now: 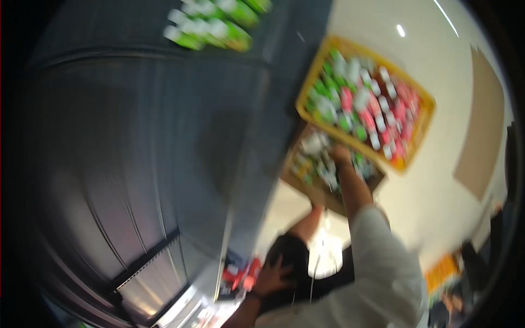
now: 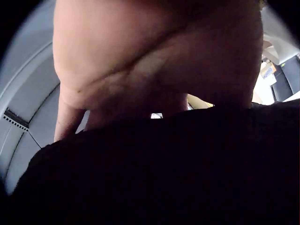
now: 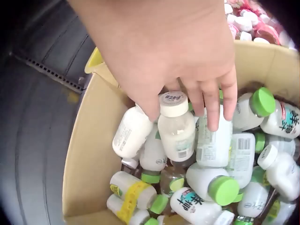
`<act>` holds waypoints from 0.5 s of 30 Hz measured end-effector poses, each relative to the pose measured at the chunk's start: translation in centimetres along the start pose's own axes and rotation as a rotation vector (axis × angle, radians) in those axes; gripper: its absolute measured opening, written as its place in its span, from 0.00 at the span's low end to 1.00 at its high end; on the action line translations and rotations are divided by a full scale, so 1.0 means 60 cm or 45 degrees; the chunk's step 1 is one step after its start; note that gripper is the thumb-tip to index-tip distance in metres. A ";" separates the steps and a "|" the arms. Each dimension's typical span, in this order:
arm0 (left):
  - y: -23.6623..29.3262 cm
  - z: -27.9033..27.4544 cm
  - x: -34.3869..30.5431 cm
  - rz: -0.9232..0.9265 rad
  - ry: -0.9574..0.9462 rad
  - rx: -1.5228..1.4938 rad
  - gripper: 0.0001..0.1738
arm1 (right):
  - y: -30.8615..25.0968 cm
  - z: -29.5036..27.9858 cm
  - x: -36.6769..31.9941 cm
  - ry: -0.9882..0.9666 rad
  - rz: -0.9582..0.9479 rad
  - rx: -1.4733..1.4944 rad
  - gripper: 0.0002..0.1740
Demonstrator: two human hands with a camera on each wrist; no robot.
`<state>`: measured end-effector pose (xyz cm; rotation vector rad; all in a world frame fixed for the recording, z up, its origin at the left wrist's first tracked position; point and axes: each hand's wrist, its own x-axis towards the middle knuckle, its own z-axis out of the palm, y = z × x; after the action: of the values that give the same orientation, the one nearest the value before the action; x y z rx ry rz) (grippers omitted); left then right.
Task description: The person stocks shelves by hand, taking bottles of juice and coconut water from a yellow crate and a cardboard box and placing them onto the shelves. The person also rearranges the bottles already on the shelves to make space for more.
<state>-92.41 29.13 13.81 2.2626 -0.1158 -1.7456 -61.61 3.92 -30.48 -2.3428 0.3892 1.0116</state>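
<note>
My right hand [image 3: 176,51] reaches down into a cardboard box [image 3: 86,154] of small bottles. Its fingers are extended, two of them lying over a white bottle [image 3: 214,145]. Between thumb and fingers stands a white-capped bottle [image 3: 177,136], upright; the thumb overlaps another white bottle [image 3: 132,133] to its left. Around them, white bottles with green caps [image 3: 224,190] lie at odd angles, and one pair has a yellow band [image 3: 131,201]. In the head view my left hand [image 1: 273,277] rests with spread fingers on a dark-clothed leg [image 1: 292,254].
A yellow crate [image 1: 377,156] full of green, white and pink bottles stands just beyond the box. Left of both runs a large dark grey surface [image 1: 164,126], with rows of green bottles [image 1: 219,33] at its far end. A flat brown sheet [image 1: 481,126] lies on the pale floor [image 1: 443,54].
</note>
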 end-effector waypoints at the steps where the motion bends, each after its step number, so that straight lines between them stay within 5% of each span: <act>1: -0.015 -0.005 0.008 0.108 -0.007 0.049 0.49 | 0.006 0.043 0.027 0.635 -0.337 0.138 0.34; 2: -0.022 -0.006 0.008 0.054 -0.025 0.009 0.47 | -0.046 -0.026 -0.005 0.088 -0.036 0.111 0.33; 7: -0.025 -0.022 -0.005 -0.032 -0.142 -0.061 0.47 | -0.084 -0.026 -0.099 0.129 0.041 -0.112 0.24; 15: -0.074 -0.060 0.031 0.058 -0.228 -0.132 0.48 | -0.072 -0.077 -0.337 0.046 -0.106 -0.515 0.24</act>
<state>-88.95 33.57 11.71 2.0138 -0.1090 -1.8825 -70.60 5.54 -11.37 -2.7121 0.1032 1.0901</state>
